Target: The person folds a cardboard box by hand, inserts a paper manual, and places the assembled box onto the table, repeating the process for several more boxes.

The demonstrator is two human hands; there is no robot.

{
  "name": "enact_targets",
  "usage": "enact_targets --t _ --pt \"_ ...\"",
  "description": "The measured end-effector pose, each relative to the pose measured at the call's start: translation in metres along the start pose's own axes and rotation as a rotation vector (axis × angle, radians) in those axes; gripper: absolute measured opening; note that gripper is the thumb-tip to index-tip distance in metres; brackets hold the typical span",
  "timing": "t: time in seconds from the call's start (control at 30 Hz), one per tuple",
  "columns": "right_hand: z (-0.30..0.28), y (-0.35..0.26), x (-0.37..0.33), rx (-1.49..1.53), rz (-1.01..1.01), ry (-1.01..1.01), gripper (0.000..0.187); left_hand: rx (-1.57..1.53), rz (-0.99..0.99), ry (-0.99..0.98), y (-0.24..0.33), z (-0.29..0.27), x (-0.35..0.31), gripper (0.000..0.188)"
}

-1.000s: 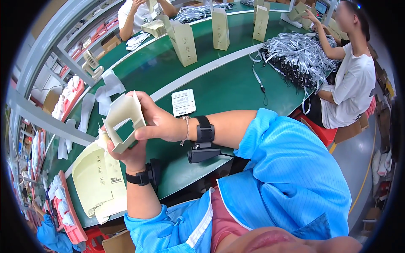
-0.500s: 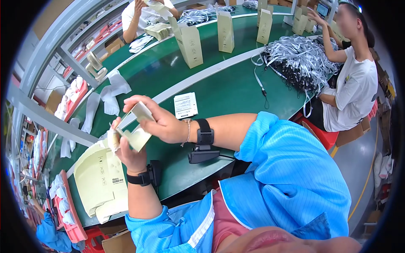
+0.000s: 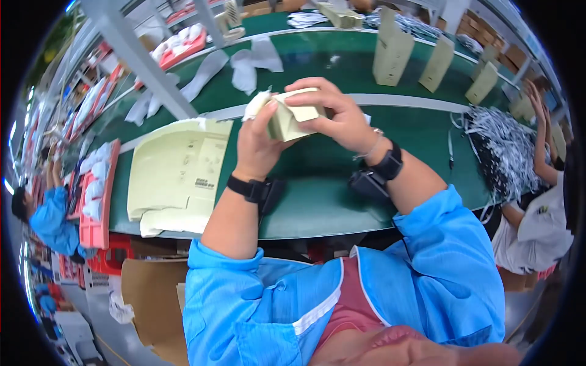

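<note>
A small pale-yellow carton [image 3: 287, 125] is held above the green work surface between both my hands. My left hand [image 3: 259, 146] wraps its left side, and a white wrapped item [image 3: 257, 105] sticks up by the thumb, its kind unclear. My right hand [image 3: 342, 119] curls over the carton's top and right side, thumb and fingers at its flap. To the left of my hands lies a stack of flat pale-yellow cartons [image 3: 174, 168]. The inside of the held carton is mostly hidden.
Pink trays [image 3: 101, 195] of white pieces stand at the left. White pouches [image 3: 244, 70] lie beyond my hands. Upright cartons [image 3: 392, 58] line the far side. Grey lanyards [image 3: 510, 152] are heaped by a person at right; another person [image 3: 52, 216] works at far left.
The view has swung left, so the lanyards and upright cartons sit further right. Both hands still grip the carton, which is now turned differently, with my right hand closed over its top.
</note>
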State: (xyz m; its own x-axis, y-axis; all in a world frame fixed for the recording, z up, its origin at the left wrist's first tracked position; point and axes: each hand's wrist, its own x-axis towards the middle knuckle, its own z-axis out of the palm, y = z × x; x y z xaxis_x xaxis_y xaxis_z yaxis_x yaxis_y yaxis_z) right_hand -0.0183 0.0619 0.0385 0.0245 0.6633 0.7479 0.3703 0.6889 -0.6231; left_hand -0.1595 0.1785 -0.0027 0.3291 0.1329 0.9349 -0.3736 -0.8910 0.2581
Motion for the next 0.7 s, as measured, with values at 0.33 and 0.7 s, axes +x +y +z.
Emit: enact_targets --t 0.33,0.7 --pt "0.000 -0.022 0.006 -0.328 0.128 -0.049 0.043 0.141 0.065 -0.081 0.000 -0.010 0.000 0.093" --pt "-0.014 -0.023 0.015 -0.640 -0.260 -0.033 0.064 0.335 -0.111 0.095 0.002 -0.018 0.015 0.093"
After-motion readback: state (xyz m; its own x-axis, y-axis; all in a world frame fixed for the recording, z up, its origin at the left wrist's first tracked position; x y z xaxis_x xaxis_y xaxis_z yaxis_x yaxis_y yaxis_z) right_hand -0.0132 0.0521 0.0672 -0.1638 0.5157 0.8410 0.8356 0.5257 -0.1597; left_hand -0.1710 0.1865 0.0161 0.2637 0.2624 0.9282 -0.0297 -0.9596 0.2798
